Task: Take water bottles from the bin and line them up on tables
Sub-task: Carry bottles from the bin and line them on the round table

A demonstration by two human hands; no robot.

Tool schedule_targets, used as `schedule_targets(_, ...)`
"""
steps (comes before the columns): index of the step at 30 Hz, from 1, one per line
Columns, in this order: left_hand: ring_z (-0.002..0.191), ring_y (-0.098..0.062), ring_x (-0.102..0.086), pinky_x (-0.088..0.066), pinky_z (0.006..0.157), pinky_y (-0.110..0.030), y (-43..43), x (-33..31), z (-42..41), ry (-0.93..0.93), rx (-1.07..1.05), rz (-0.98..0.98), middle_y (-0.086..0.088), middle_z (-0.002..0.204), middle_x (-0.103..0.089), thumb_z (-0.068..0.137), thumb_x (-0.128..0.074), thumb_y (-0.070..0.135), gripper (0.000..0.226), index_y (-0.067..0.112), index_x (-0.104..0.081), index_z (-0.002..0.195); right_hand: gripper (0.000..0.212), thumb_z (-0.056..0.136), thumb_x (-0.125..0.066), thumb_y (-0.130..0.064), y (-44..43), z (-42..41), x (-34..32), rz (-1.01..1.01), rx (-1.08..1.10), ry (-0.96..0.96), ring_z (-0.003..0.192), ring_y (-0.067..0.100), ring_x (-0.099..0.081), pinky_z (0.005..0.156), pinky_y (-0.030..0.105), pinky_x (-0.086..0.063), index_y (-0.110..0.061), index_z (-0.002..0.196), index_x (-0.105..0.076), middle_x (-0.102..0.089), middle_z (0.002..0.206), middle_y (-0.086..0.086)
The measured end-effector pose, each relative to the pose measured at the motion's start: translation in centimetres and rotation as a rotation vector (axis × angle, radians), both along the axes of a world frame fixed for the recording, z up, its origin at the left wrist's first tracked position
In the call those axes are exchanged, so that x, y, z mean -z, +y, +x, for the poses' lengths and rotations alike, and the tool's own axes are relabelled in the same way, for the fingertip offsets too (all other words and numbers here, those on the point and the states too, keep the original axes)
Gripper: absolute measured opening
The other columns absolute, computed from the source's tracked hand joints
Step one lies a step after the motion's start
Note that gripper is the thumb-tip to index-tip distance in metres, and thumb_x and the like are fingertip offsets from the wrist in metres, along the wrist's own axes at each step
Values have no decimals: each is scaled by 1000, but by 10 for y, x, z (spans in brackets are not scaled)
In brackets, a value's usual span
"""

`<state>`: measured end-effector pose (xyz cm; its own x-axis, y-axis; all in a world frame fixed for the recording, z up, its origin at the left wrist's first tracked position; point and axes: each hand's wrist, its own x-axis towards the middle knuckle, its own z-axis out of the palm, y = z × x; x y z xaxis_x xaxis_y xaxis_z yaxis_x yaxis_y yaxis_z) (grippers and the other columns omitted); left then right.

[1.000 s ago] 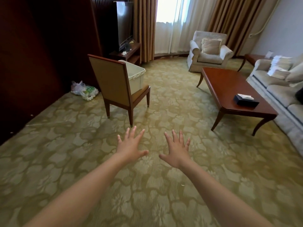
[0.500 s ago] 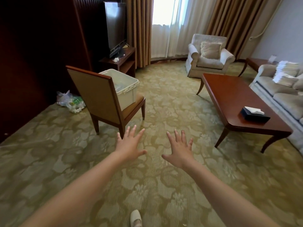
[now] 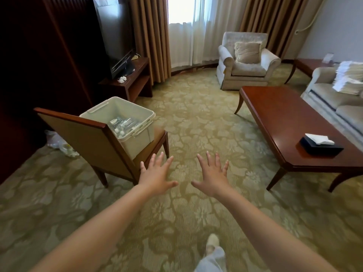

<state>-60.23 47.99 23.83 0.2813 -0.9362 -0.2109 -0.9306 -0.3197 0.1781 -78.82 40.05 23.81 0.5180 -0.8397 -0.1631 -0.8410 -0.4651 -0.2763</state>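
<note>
Soft window [image 3: 182, 8] daylight, wide-angle distortion

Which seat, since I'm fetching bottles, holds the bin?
The wooden chair at left: the white bin sits on it. Neither the armchair nor the sofa has one.

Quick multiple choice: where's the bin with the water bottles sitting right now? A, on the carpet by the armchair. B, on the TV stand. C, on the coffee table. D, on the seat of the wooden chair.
D: the bin, with water bottles visible inside, rests on the seat of the wooden chair.
</note>
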Motion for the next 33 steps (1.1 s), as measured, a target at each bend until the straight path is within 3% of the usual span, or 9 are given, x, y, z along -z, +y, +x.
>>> schedule_targets(16, 149, -25, 17, 5, 117, -60, -260, 3, 104, 47, -339, -29, 1, 163, 17, 84, -51, 70, 94, 40, 5, 154, 95, 88, -62, -51, -324, 148, -8, -23, -349, -12, 148, 31, 28, 116, 61, 18, -31, 158, 1, 14, 166, 4)
schedule_targets(33, 150, -25, 15, 0, 119, -60, -347, 30, 294, 117, -688, -28, 2, 163, 16, 85, -53, 67, 94, 41, 5, 154, 94, 88, -58, -50, -454, 388, 12, -34, -726, -7, 149, 33, 25, 111, 62, 20, -29, 159, 0, 7, 167, 6)
